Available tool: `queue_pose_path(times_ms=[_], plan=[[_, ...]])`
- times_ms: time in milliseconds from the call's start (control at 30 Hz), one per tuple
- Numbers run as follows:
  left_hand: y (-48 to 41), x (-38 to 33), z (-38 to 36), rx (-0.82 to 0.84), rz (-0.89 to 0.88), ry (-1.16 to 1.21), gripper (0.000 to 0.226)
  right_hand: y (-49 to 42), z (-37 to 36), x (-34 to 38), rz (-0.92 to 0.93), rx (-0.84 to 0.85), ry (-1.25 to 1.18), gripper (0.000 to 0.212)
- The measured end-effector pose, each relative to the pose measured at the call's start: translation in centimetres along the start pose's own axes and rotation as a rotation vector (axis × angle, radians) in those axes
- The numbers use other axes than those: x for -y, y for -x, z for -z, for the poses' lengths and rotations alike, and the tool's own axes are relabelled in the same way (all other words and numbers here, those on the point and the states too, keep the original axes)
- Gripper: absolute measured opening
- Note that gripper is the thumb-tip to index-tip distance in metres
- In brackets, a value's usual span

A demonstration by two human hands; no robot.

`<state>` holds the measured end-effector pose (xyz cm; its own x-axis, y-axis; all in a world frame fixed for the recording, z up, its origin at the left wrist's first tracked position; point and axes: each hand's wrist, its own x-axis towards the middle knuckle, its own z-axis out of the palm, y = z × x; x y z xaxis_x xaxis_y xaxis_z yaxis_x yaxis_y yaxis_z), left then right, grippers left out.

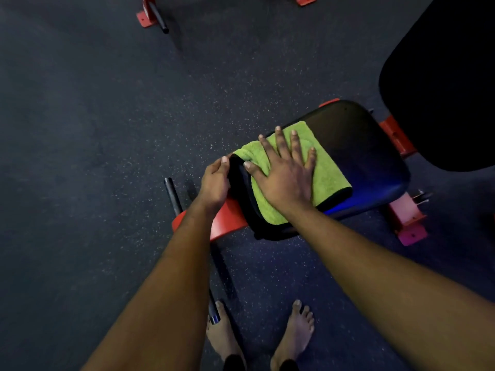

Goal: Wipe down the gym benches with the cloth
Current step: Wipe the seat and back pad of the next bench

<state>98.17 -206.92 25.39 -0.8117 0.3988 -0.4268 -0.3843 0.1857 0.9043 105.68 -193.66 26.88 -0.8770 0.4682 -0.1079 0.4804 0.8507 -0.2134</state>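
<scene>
Down at 6 o'clock, two bare feet (293, 336) stood on the dark speckled floor (80, 135). A black bar (173, 195) of the bench base ran from beside the left foot up toward 9 o'clock, passing under the left forearm. Just above, the red frame (230, 220) showed beneath the seat pad (369, 151).

Now the hands, near centre. The left hand (215, 180) gripped the seat pad's 9 o'clock edge, fingers curled over it, thumb on top. The right hand (284, 170) lay fully open, fingers spread and straight, pressing flat on the green cloth (330, 178). That cloth sat on the near half of the pad, just toward 3 o'clock from centre, with its black-trimmed edge at the pad's near rim.

Farther out at 2 o'clock rose a black backrest pad (442, 89). Up at 12 o'clock, another red frame foot (146, 20) sat on the floor.
</scene>
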Motion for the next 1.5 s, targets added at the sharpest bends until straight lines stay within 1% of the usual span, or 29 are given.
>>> queue_pose_path(times_ms=[67,167,267,333,433,567,667,733,800,867,1000,1100,1200,1267,1333,1400,1500], plan=[[0.2,-0.1,-0.4,-0.032,-0.013,0.008,0.039,2.6,-0.2,-0.3,-0.003,-0.034,0.009,0.071],[0.2,0.1,-0.8,-0.063,-0.016,0.047,0.039,6.4,-0.1,-1.2,0.09,-0.009,0.047,0.07],[-0.2,1.2,-1.0,-0.123,-0.049,0.041,0.042,3.6,0.2,-2.4,0.149,0.021,0.05,0.068],[-0.3,2.0,-1.5,-0.184,-0.082,0.004,0.048,-0.2,0.4,-2.5,0.131,0.014,0.055,0.068],[0.0,2.5,-2.5,-0.272,-0.123,-0.022,0.049,-3.3,0.5,-2.4,0.068,0.003,0.044,0.07],[0.5,2.6,-3.8,-0.355,-0.143,-0.038,0.048,0.6,0.4,-2.0,0.014,-0.06,0.035,0.068],[0.9,3.2,-4.4,-0.353,-0.199,-0.101,0.041,0.9,0.4,-2.9,0.058,0.004,0.06,0.068],[0.7,3.5,-4.4,-0.366,-0.235,-0.108,0.038,-2.0,0.7,-3.5,0.085,0.007,0.066,0.068],[0.5,3.8,-4.5,-0.387,-0.227,-0.109,0.036,-5.4,1.0,-3.6,0.088,0.026,0.063,0.069],[0.5,3.8,-4.5,-0.391,-0.213,-0.11,0.035,-6.8,0.9,-3.7,0.067,0.021,0.052,0.071],[0.7,3.5,-4.5,-0.388,-0.219,-0.131,0.038,-2.8,0.6,-3.6,0.032,-0.062,0.056,0.069],[0.6,3.6,-4.5,-0.398,-0.208,-0.148,0.039,-1.4,0.8,-4.6,0.093,-0.008,0.071,0.068],[0.6,3.7,-4.6,-0.402,-0.196,-0.152,0.037,-4.9,1.6,-6.0,0.143,0.026,0.071,0.07],[0.6,3.8,-4.6,-0.405,-0.192,-0.16,0.036,-7.3,2.0,-6.5,0.076,0.04,0.047,0.072],[0.7,3.7,-4.6,-0.405,-0.199,-0.165,0.036,-7.7,1.8,-6.2,-0.027,0.003,0.029,0.072],[0.6,3.6,-4.5,-0.405,-0.212,-0.182,0.037,-5.9,1.2,-5.3,-0.085,-0.058,0.022,0.07],[0.8,3.4,-4.6,-0.394,-0.207,-0.219,0.039,-1.6,0.8,-4.4,-0.106,-0.11,0.009,0.068]])
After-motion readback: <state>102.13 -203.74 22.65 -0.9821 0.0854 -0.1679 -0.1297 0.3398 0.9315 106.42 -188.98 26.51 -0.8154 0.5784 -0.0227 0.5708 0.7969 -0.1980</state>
